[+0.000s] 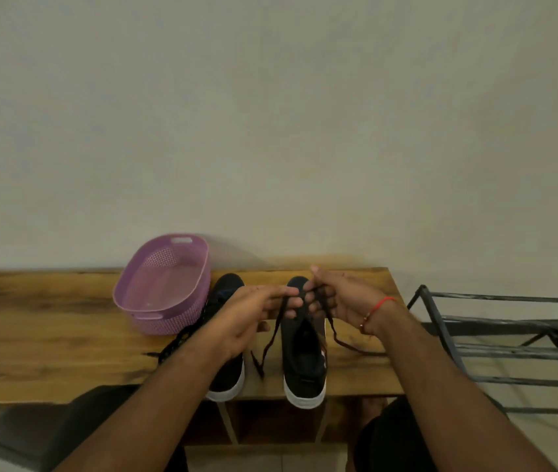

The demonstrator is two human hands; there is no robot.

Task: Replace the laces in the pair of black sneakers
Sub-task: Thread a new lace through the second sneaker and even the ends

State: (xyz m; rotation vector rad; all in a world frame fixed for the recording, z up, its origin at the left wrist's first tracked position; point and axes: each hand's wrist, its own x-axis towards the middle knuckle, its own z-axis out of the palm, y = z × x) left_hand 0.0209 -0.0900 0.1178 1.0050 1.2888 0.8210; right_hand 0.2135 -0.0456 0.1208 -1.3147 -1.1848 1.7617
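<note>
Hands [247,315] [342,298] pinch lace [272,338] above sneaker [303,366].

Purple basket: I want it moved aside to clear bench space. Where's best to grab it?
Take the basket by the handle slot in its near end wall, coming from the front left; the sneaker and loose lace crowd its right side.

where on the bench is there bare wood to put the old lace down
Bare wood on the bench runs from its left end to the purple basket. A smaller bare patch lies right of the right sneaker, up to the bench end. The middle is crowded: basket, left sneaker, both hands and hanging lace.
</note>
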